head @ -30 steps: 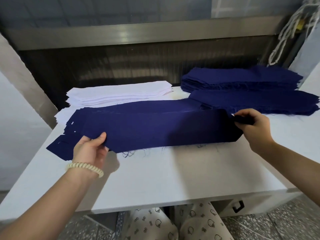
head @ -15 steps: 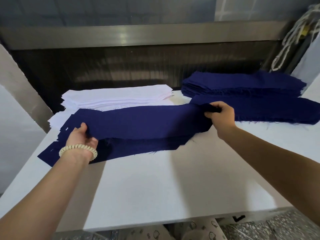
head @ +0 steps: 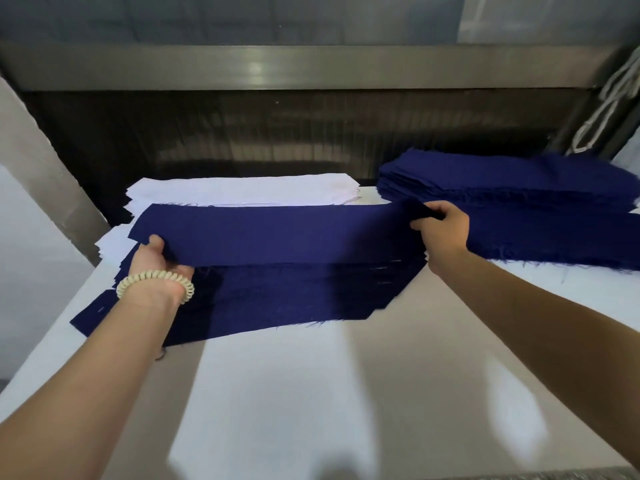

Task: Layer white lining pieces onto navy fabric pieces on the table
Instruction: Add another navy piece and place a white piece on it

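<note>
Both hands on one navy strip, stretched out over the pile

From my seat here: the white table point(head: 311, 393) fills most of the view. Two big navy stacks point(head: 519, 188) sit at the far right, and a fanned-out navy pile point(head: 277, 299) lies in the middle. The white lining pieces point(head: 242, 188) are stacked just behind that pile, at the far edge. The navy strip point(head: 277, 230) is held flat a bit above the middle pile, and its back edge overlaps the front of the lining stack. My left hand point(head: 156, 261) grips the strip's left end, thumb on top and fingers tucked under. My right hand point(head: 441, 226) has the right end pinched in curled fingers, close to the right-hand stacks. There's a cream coil bracelet point(head: 156, 282) on the left wrist.
</note>
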A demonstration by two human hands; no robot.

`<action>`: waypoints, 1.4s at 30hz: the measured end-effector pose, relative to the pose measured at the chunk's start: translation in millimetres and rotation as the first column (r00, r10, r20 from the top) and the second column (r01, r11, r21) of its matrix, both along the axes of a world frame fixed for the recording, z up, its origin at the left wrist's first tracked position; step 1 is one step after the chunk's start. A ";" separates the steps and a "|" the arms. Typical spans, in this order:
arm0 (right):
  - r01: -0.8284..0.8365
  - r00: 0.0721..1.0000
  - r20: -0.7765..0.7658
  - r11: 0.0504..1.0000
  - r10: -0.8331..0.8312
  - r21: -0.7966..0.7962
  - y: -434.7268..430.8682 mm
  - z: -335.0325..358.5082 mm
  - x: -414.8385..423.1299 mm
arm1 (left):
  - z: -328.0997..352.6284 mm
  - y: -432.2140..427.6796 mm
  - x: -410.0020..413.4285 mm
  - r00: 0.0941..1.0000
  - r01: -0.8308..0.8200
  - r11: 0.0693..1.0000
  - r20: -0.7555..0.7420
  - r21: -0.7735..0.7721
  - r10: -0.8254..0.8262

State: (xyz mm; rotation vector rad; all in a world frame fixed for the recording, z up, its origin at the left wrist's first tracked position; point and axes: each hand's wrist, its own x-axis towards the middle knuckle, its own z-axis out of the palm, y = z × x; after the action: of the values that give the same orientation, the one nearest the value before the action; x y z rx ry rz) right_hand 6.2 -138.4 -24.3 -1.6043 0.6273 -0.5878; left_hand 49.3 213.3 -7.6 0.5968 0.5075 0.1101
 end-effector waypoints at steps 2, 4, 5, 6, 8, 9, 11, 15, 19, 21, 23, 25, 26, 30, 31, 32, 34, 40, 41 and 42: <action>0.000 1.000 -0.030 1.000 -0.001 -0.023 4.2 -3.9 6.5 | -3.7 -1.1 1.9 1.000 -0.007 1.000 -0.019 0.001 0.007; -0.035 0.997 -0.068 0.996 0.029 -0.085 9.2 -9.4 11.0 | -8.6 -1.5 2.6 1.000 -0.004 1.000 -0.030 -0.007 0.004; -0.059 0.995 -0.090 0.992 0.049 -0.114 10.9 -12.0 12.4 | -10.4 -1.6 2.1 0.999 -0.002 1.000 -0.038 -0.016 0.002; -0.083 0.991 -0.114 0.987 0.067 -0.136 12.2 -15.1 13.4 | -13.2 -0.5 2.9 0.999 -0.007 1.000 -0.044 -0.021 0.006; -0.118 0.982 -0.169 0.978 0.089 -0.171 12.6 -18.9 14.2 | -14.4 0.5 2.7 0.999 -0.020 1.000 -0.051 -0.015 0.019; -0.133 0.976 -0.196 0.973 0.095 -0.190 12.2 -20.2 14.6 | -15.3 1.1 3.1 0.998 -0.013 0.999 -0.068 0.049 0.017; -0.155 0.969 -0.225 0.962 0.104 -0.225 11.9 -20.5 14.2 | -14.4 -0.3 3.0 0.989 0.038 0.967 -0.151 0.253 0.001; -0.134 0.976 -0.194 0.971 0.095 -0.198 10.7 -19.1 11.6 | -13.0 -18.1 -0.5 0.982 0.053 0.918 -0.189 0.392 0.024; -0.091 0.981 -0.191 0.964 0.044 -0.250 8.0 -21.8 2.6 | -7.6 -46.7 -18.0 0.944 -0.068 0.857 -0.245 0.511 0.222; -0.087 0.981 -0.190 0.957 0.034 -0.276 3.4 -23.5 -2.3 | -6.7 -56.4 -25.2 0.926 -0.059 0.824 -0.278 0.564 0.256; -0.094 0.981 -0.191 0.954 0.039 -0.285 -1.9 -25.1 -6.7 | -8.1 -64.3 -30.3 0.924 -0.028 0.821 -0.298 0.571 0.239; -0.091 0.981 -0.193 0.951 0.034 -0.296 -8.0 -27.3 -11.1 | -8.3 -74.9 -37.6 0.930 0.009 0.836 -0.312 0.549 0.195; -0.083 0.981 -0.190 0.950 0.025 -0.302 -11.4 -28.3 -13.9 | -8.2 -81.3 -41.4 0.934 0.034 0.848 -0.320 0.529 0.162; -0.076 0.986 -0.164 0.939 0.021 -0.336 -21.7 -29.1 -21.7 | -8.7 -106.7 -51.3 0.941 0.160 0.905 -0.337 0.395 -0.020; -0.077 0.987 -0.159 0.936 0.023 -0.343 -24.7 -28.4 -23.3 | -7.9 -114.0 -53.8 0.943 0.182 0.916 -0.329 0.357 -0.059; -0.079 0.987 -0.158 0.929 0.022 -0.361 -27.0 -27.6 -24.2 | -9.4 -120.0 -54.0 0.943 0.201 0.920 -0.322 0.336 -0.088; -0.085 0.985 -0.169 0.901 0.013 -0.425 -32.7 -26.5 -25.6 | -8.7 -131.2 -57.5 0.942 0.228 0.921 -0.312 0.314 -0.126; -0.139 0.974 -0.221 0.647 -0.047 -0.750 -51.5 -22.4 -25.3 | -10.1 -155.4 -61.5 0.931 0.343 0.903 -0.218 0.260 -0.291; -0.188 0.957 -0.280 0.583 -0.072 -0.791 -55.6 -21.7 -22.9 | -10.5 -160.5 -62.2 0.927 0.362 0.891 -0.203 0.275 -0.314; -0.255 0.930 -0.356 0.535 -0.092 -0.805 -58.5 -20.8 -20.1 | -10.7 -164.9 -62.2 0.925 0.373 0.881 -0.192 0.291 -0.329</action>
State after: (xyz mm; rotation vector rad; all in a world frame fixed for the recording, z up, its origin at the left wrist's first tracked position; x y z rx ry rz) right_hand -13.9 -196.8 -45.1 -2.7217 0.5410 -0.5560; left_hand -12.9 48.4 -18.3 1.0166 0.5099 -0.2014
